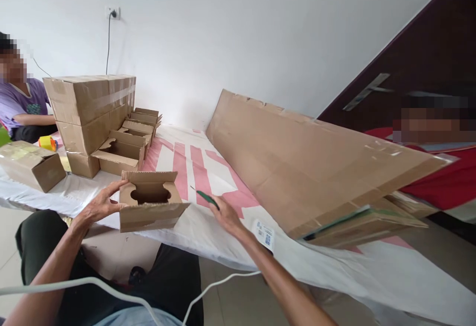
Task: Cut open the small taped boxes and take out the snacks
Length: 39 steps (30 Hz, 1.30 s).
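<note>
Fingers of the left hand (97,206) curl round the left end of a small cardboard box (150,201), thumb on top and the rest closed against its side, so the box is gripped and held at the near edge of the table (334,266). Meanwhile the right hand (225,215) lies on the white-and-pink cover with its fingers closed on the handle of a green-handled tool (204,196), whose thin tip points away toward the far side; whether it is a cutter or a pen I cannot tell. Judging by this, the box is folded up and steadied, and the tool is just being taken in hand; bringing the two together would call for a firm hold on the box and a careful, aimed tip. This box is plain brown corrugated board, matt and stiff, with a shaped cut-out in its top face and a flap hanging forward. To the right a long flat carton (305,162) of the same board leans across the table, taped at its seams. Behind, stacked boxes (91,113) stand with open folded ones beside them.
</note>
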Each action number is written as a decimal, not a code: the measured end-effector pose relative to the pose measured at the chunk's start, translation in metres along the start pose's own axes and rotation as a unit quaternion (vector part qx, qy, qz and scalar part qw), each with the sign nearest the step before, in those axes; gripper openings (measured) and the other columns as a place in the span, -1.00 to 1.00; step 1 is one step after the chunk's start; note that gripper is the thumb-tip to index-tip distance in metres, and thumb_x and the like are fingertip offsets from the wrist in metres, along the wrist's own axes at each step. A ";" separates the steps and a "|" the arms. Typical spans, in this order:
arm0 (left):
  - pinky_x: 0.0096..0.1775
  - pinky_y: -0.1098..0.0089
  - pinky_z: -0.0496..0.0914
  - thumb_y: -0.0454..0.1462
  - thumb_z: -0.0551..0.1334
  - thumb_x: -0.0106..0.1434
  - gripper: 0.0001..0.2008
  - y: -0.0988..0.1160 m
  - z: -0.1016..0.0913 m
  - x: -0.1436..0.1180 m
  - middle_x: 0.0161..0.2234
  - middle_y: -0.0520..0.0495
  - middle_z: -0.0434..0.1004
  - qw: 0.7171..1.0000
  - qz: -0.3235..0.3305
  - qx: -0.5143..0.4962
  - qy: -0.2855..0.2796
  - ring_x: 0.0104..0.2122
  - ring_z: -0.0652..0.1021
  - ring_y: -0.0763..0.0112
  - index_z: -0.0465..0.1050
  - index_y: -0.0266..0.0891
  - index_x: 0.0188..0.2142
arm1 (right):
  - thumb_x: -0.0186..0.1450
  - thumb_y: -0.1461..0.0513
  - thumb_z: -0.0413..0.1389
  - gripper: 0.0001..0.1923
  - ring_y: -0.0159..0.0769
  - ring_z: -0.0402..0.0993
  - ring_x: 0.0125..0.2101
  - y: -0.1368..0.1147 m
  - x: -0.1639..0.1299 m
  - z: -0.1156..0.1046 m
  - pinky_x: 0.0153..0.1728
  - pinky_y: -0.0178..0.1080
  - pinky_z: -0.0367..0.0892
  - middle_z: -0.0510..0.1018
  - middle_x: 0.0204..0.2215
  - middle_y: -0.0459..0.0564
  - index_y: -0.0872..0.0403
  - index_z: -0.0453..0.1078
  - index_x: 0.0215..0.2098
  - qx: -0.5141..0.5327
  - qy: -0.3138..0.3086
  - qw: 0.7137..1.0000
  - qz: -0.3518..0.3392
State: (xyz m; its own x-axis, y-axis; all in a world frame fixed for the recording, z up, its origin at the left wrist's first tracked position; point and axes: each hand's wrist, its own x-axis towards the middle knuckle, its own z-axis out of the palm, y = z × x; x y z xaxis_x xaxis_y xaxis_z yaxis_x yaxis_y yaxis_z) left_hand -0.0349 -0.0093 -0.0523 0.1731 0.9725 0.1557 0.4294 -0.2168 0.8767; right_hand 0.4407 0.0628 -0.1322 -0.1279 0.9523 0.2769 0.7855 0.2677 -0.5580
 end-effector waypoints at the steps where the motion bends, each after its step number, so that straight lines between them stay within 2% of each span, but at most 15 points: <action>1: 0.21 -0.03 0.56 0.11 0.53 0.12 -0.04 0.000 -0.001 0.000 0.47 -0.27 0.36 1.000 -0.002 -0.002 -0.019 0.45 0.37 -0.25 0.38 -0.05 0.45 | 0.46 0.12 -0.02 -0.55 -0.05 0.58 -0.06 0.010 -0.010 0.017 -0.03 -0.09 0.46 0.63 -0.09 0.11 0.07 0.50 0.20 -0.037 0.001 0.999 0.018; 3: 0.29 -0.11 0.47 0.12 0.59 0.03 0.12 0.001 -0.004 0.000 0.52 -0.29 0.26 0.999 -0.010 -0.005 -0.045 0.50 0.27 -0.29 0.27 -0.05 0.51 | 0.47 0.18 -0.03 -0.57 -0.04 0.55 -0.01 0.024 -0.025 0.041 0.03 -0.09 0.43 0.60 -0.08 0.13 0.08 0.47 0.21 -0.107 -0.001 0.994 0.034; 5: 0.35 -0.15 0.40 0.12 0.61 -0.01 0.22 0.003 -0.006 0.001 0.55 -0.29 0.19 0.998 -0.009 0.019 -0.058 0.50 0.25 -0.29 0.17 -0.03 0.55 | 0.48 0.22 -0.02 -0.61 -0.03 0.52 0.00 0.032 -0.033 0.053 0.06 -0.09 0.39 0.57 -0.07 0.14 0.07 0.47 0.20 -0.163 -0.001 0.986 0.042; 8: 0.40 -0.18 0.32 0.13 0.62 -0.04 0.31 0.004 -0.009 0.003 0.56 -0.29 0.16 0.996 0.005 0.065 -0.068 0.49 0.28 -0.28 0.08 -0.03 0.58 | 0.48 0.23 0.00 -0.66 0.00 0.48 -0.01 0.034 -0.030 0.052 0.07 -0.06 0.38 0.55 -0.07 0.16 0.07 0.48 0.14 -0.196 -0.008 0.980 0.039; 11: 0.39 -0.16 0.33 0.15 0.62 -0.05 0.33 0.006 -0.010 0.006 0.56 -0.30 0.16 0.993 0.012 0.098 -0.068 0.48 0.30 -0.29 0.06 -0.05 0.59 | 0.47 0.18 0.04 -0.68 0.04 0.47 0.01 0.020 -0.018 0.044 0.10 0.02 0.39 0.56 -0.08 0.17 0.06 0.48 0.10 -0.153 0.013 0.988 0.015; 13: 0.37 -0.14 0.36 0.16 0.62 -0.05 0.32 0.008 -0.011 0.008 0.55 -0.29 0.19 0.991 0.020 0.111 -0.065 0.47 0.33 -0.28 0.07 -0.04 0.58 | 0.49 0.09 0.04 -0.63 0.07 0.47 0.06 -0.002 -0.007 0.039 0.14 0.08 0.40 0.56 -0.02 0.19 0.05 0.45 0.17 -0.082 0.051 0.995 -0.013; 16: 0.38 -0.11 0.37 0.14 0.62 -0.05 0.30 0.011 -0.013 0.010 0.50 -0.27 0.30 0.989 0.030 0.125 -0.067 0.43 0.38 -0.25 0.10 -0.03 0.57 | 0.51 -0.03 0.04 -0.46 0.07 0.47 0.19 -0.056 0.005 0.035 0.19 0.09 0.44 0.51 0.18 0.26 0.05 0.34 0.33 0.045 0.076 0.995 -0.054; 20: 0.35 -0.05 0.40 0.15 0.58 0.00 0.22 0.017 -0.013 0.013 0.41 -0.25 0.42 0.986 0.023 0.152 -0.064 0.38 0.45 -0.20 0.15 -0.06 0.55 | 0.42 -0.09 0.20 -0.19 0.10 0.40 0.34 -0.128 0.013 0.036 0.24 0.09 0.45 0.39 0.37 0.29 0.03 0.17 0.50 0.123 0.013 0.989 -0.075; 22: 0.32 -0.03 0.42 0.17 0.53 0.07 0.17 0.020 -0.009 0.015 0.37 -0.28 0.45 0.984 0.006 0.171 -0.052 0.35 0.48 -0.19 0.16 -0.12 0.55 | 0.33 -0.06 0.30 -0.10 0.12 0.41 0.34 -0.149 0.014 0.038 0.25 0.08 0.45 0.39 0.39 0.27 0.02 0.16 0.52 0.126 -0.032 0.990 -0.054; 24: 0.30 -0.04 0.44 0.20 0.49 0.10 0.15 0.023 -0.002 0.016 0.33 -0.32 0.47 0.980 -0.014 0.197 -0.036 0.31 0.52 -0.20 0.16 -0.18 0.54 | 0.28 -0.01 0.33 -0.10 0.11 0.46 0.31 -0.159 0.014 0.041 0.26 0.08 0.45 0.43 0.37 0.24 0.01 0.20 0.50 0.111 -0.061 0.992 -0.028; 28: 0.24 -0.08 0.47 0.15 0.45 0.14 0.04 0.025 0.016 0.015 0.29 -0.32 0.49 0.973 -0.018 0.230 0.019 0.25 0.55 -0.23 0.24 -0.17 0.50 | 0.35 0.03 0.22 -0.28 0.08 0.49 0.29 -0.159 0.010 0.045 0.30 0.10 0.41 0.51 0.32 0.22 0.03 0.30 0.43 0.093 -0.038 0.994 -0.032; 32: 0.33 -0.08 0.39 0.04 0.32 0.29 -0.17 0.019 0.025 0.007 0.39 -0.27 0.43 0.982 0.006 0.173 0.077 0.35 0.47 -0.17 0.26 -0.11 0.48 | 0.50 0.03 -0.01 -0.48 0.00 0.56 0.23 -0.150 0.007 0.040 0.26 0.03 0.44 0.61 0.23 0.19 0.02 0.40 0.34 0.145 0.003 0.989 -0.034; 36: 0.29 -0.07 0.45 -0.10 0.09 0.46 -0.33 0.013 0.019 -0.004 0.43 -0.30 0.39 0.981 0.011 0.105 0.162 0.27 0.57 -0.04 0.22 -0.15 0.51 | 0.53 0.09 -0.14 -0.45 -0.03 0.66 0.02 -0.131 0.010 0.033 0.07 0.00 0.55 0.69 0.04 0.20 0.07 0.36 0.36 0.164 0.043 0.985 0.011; 39: 0.34 -0.11 0.41 -0.24 0.11 0.38 -0.37 0.015 0.014 -0.011 0.46 -0.34 0.33 0.951 0.063 0.195 0.231 0.39 0.45 -0.07 0.34 -0.22 0.43 | 0.45 0.15 -0.05 -0.39 0.01 0.62 0.05 -0.115 0.010 0.031 0.09 0.08 0.56 0.62 0.11 0.30 0.16 0.29 0.41 0.096 0.093 0.991 -0.022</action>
State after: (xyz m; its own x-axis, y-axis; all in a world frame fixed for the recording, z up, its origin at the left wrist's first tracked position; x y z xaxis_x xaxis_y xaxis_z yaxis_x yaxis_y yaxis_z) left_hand -0.0181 -0.0242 -0.0470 -0.1243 0.8504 0.5112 0.7426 -0.2620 0.6164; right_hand 0.3306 0.0466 -0.0897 -0.0323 0.9003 0.4341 0.6490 0.3492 -0.6759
